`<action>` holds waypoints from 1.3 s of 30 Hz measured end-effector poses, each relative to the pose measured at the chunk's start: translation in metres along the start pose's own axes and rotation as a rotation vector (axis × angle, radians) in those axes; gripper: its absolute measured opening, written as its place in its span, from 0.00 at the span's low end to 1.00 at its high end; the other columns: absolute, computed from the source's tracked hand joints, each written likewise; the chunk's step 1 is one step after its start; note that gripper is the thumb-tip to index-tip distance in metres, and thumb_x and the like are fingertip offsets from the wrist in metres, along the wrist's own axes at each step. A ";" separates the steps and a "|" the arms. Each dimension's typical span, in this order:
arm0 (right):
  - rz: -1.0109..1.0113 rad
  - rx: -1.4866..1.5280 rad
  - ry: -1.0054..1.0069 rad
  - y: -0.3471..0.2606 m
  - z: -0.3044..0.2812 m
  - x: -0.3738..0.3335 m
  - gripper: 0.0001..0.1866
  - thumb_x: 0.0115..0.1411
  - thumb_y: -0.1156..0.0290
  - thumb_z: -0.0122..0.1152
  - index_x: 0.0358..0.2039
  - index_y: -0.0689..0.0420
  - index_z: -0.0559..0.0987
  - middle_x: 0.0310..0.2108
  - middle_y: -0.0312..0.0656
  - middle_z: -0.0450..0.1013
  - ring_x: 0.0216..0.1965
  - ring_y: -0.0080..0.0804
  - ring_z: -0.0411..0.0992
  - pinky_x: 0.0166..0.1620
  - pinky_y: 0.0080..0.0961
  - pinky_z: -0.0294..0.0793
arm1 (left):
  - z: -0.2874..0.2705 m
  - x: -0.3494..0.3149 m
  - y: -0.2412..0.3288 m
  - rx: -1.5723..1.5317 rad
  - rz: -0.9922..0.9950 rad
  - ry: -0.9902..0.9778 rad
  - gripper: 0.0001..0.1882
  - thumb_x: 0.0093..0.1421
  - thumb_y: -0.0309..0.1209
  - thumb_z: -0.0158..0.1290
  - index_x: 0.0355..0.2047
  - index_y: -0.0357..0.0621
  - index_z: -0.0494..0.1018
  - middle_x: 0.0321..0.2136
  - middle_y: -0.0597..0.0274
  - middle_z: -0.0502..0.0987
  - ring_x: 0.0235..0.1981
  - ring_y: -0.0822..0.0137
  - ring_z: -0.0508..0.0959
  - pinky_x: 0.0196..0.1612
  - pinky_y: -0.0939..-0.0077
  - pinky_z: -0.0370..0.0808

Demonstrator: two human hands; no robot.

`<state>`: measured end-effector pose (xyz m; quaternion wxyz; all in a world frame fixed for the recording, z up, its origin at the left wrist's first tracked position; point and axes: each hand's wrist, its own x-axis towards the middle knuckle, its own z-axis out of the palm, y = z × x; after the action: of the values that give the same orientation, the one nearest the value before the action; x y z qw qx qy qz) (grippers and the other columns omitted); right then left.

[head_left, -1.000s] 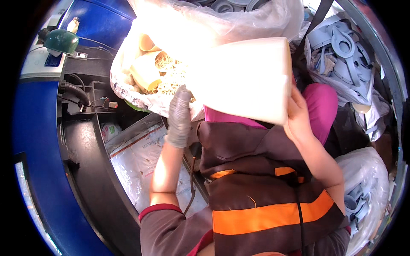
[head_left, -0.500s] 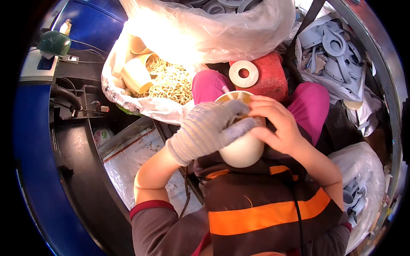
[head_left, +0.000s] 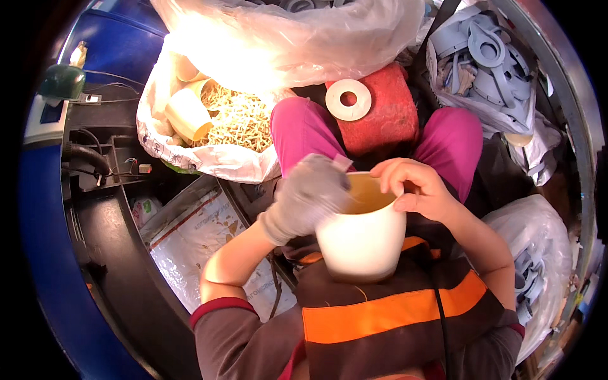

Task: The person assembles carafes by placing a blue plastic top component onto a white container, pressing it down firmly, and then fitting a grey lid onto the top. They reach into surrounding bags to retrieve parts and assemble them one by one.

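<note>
A white, rounded plastic pot (head_left: 362, 250) with a tan inside rests on my lap, its open mouth up and tilted away from me. My bare right hand (head_left: 415, 187) grips the rim on its right side, fingers and thumb pinching the edge. My left hand (head_left: 313, 196), in a grey knitted glove, is at the rim's left side and smeared by motion. A small pale flat strip (head_left: 342, 163) sticks up from its closed fingers; the rest of the strip is hidden.
A red block (head_left: 383, 120) stands between my knees with a cream ring (head_left: 348, 99) on it. A white sack (head_left: 215, 161) at left holds tan cups (head_left: 189, 114) and curly shavings (head_left: 244, 120). Bags of grey plastic parts (head_left: 491, 76) stand at right. A green lamp (head_left: 62, 82) is far left.
The pot has come lower and turned so more of its side and inside shows. My left hand has moved down and left of the mouth; my right stays on the rim.
</note>
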<state>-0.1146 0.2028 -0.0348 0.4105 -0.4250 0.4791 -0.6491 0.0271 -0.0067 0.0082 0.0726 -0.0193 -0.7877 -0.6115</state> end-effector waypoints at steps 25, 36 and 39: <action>1.647 -0.468 1.550 -0.140 -0.042 -0.435 0.49 0.53 0.24 0.37 0.53 0.58 0.73 0.40 0.54 0.76 0.39 0.45 0.77 0.43 0.39 0.74 | 0.057 0.087 -0.087 -0.801 -0.475 -0.327 0.18 0.64 0.39 0.45 0.40 0.34 0.72 0.49 0.45 0.73 0.47 0.56 0.74 0.54 0.65 0.69; 0.740 -0.657 1.460 -0.070 -0.018 -0.426 0.21 0.60 0.66 0.58 0.53 0.58 0.73 0.42 0.36 0.74 0.40 0.23 0.71 0.43 0.20 0.69 | 0.046 0.074 -0.107 -0.905 -0.566 -0.243 0.19 0.64 0.40 0.48 0.43 0.35 0.72 0.45 0.53 0.76 0.45 0.61 0.76 0.52 0.69 0.71; 0.711 -0.604 1.333 -0.087 -0.037 -0.353 0.22 0.60 0.65 0.59 0.54 0.55 0.73 0.48 0.36 0.71 0.46 0.23 0.69 0.46 0.20 0.68 | 0.045 0.073 -0.102 -0.971 -0.567 -0.263 0.18 0.64 0.40 0.48 0.43 0.35 0.72 0.44 0.54 0.76 0.45 0.61 0.75 0.51 0.69 0.72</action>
<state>-0.0544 0.5627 -0.0129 0.0883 0.1360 0.8836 -0.4393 -0.0610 0.0070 -0.0911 -0.2099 0.0858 -0.3934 -0.8910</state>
